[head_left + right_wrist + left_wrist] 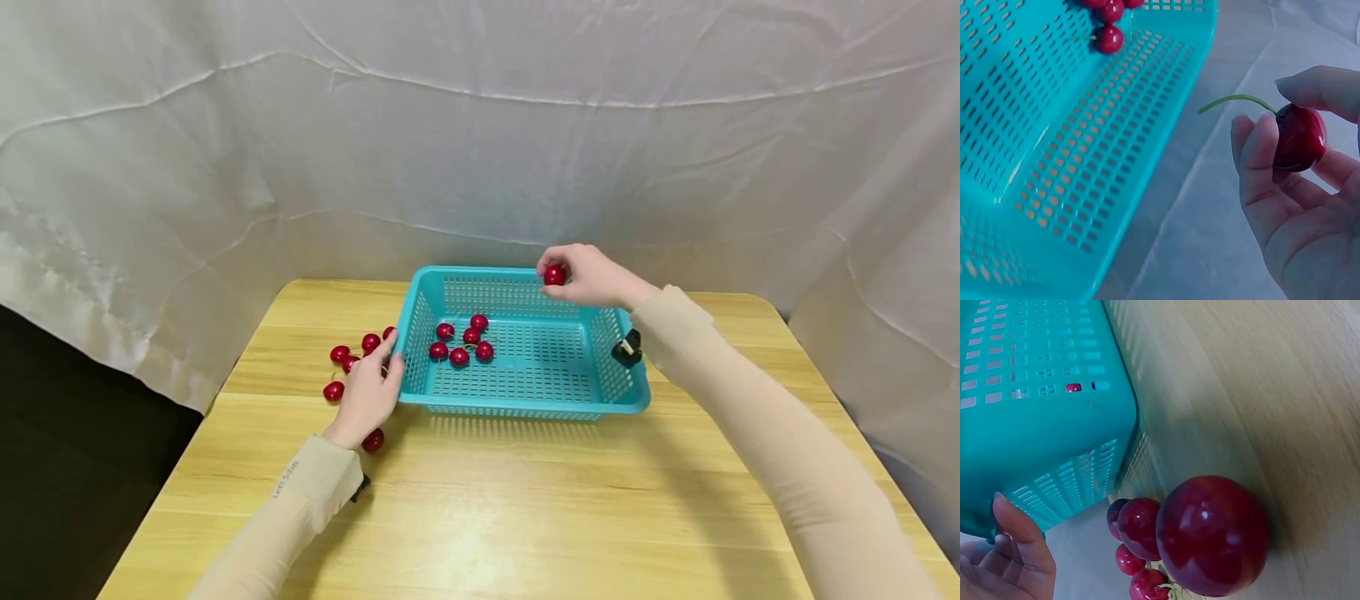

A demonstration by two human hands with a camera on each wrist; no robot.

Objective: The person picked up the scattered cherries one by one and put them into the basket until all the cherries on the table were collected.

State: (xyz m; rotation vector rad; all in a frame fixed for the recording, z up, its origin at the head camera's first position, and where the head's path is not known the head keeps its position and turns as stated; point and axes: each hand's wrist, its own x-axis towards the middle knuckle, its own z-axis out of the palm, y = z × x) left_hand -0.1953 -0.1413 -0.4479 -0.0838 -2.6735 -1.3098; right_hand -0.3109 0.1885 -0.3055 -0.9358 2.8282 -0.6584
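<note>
A red cherry (1300, 139) with a curved green stem is pinched between the thumb and fingers of my right hand (588, 277). This hand is raised over the back right rim of a turquoise plastic basket (510, 408). My left hand (371, 400) holds the basket's left end at the rim, its thumb (1019, 522) against the edge in the left wrist view. Several cherries (459, 357) lie inside the basket, grouped toward its left side. More cherries (333, 391) are on the table left of the basket, some partly hidden by my left hand.
The basket stands on a light wooden table (480, 517), toward its far edge. One loose cherry (372, 440) sits beside my left wrist. Pale cloth (480, 167) hangs behind the table and at both sides. A dark area (75, 467) borders the table's left.
</note>
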